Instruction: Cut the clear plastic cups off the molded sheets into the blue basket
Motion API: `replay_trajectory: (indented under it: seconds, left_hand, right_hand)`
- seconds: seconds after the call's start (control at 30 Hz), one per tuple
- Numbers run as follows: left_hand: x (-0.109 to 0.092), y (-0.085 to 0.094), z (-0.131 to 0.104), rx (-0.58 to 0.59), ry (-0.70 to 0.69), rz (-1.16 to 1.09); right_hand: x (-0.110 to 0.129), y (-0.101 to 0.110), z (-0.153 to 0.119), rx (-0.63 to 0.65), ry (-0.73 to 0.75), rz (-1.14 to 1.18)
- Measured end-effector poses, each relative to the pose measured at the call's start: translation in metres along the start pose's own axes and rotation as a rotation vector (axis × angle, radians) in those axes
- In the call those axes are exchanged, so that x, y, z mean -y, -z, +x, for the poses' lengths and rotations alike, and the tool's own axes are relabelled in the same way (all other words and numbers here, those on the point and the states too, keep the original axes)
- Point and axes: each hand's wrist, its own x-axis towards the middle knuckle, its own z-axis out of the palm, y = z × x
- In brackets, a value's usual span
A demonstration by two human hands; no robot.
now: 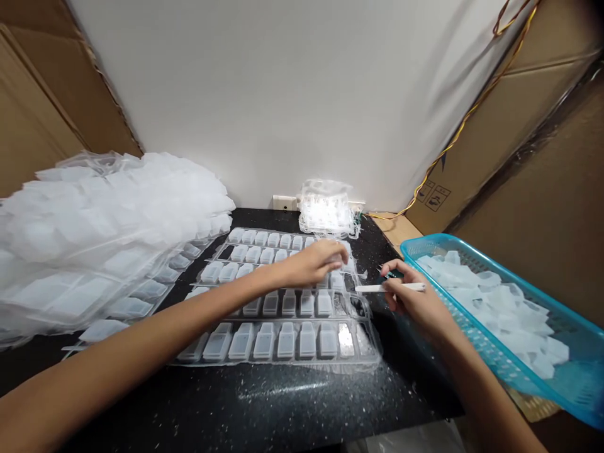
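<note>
My left hand (318,263) reaches across the right part of a clear plastic tray sheet (283,363). Its fingers curl around a spot where something pale shows, too hidden to name. Rows of small translucent white plastic cups (265,341) sit in the sheet, and the lower right corner has bare pockets. My right hand (408,292) is closed on a slim white pen-like stick (370,289), held level with one end toward the tray. A small dark, pointed bit also shows by its fingertips, too small to make out.
A high heap of similar white sheets (117,220) stands at left. A blue perforated basket (491,267) of loose translucent pieces (500,308) is at right. Crumpled clear plastic (328,207) lies by the wall near a socket (284,202). Cardboard (547,138) and twisted wires (465,123) border the right.
</note>
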Motion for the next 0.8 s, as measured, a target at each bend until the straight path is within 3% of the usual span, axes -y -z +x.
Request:
replay_trajectory:
  seconds: [0.1, 0.23, 0.37, 0.47, 0.53, 0.63, 0.8]
  left_hand:
    - [-0.003, -0.018, -0.005, 0.129, -0.109, 0.279]
    - [0.0, -0.024, -0.006, 0.147, -0.188, 0.501]
    - [-0.002, -0.024, -0.004, 0.17, -0.228, 0.581]
    - [-0.003, -0.028, -0.002, 0.16, -0.216, 0.482]
    - [0.0, -0.031, -0.001, 0.085, -0.117, 0.178]
    - [0.012, -0.03, 0.001, -0.136, 0.083, -0.313]
    - [0.04, 0.006, 0.011, -0.539, 0.157, -0.56]
  right_hand:
    - [-0.004, -0.008, 0.006, 0.044, -0.005, 0.001]
    - [-0.009, -0.011, 0.009, 0.06, -0.002, -0.008]
    - [-0.009, -0.009, 0.009, 0.098, -0.008, -0.046]
    - [-0.01, -0.006, 0.012, 0.129, -0.005, -0.091]
    - [-0.012, -0.003, 0.015, 0.147, -0.001, -0.122]
    - [-0.017, 0.0, 0.017, 0.17, -0.005, -0.156]
    - [-0.022, 0.002, 0.012, 0.185, -0.014, -0.169]
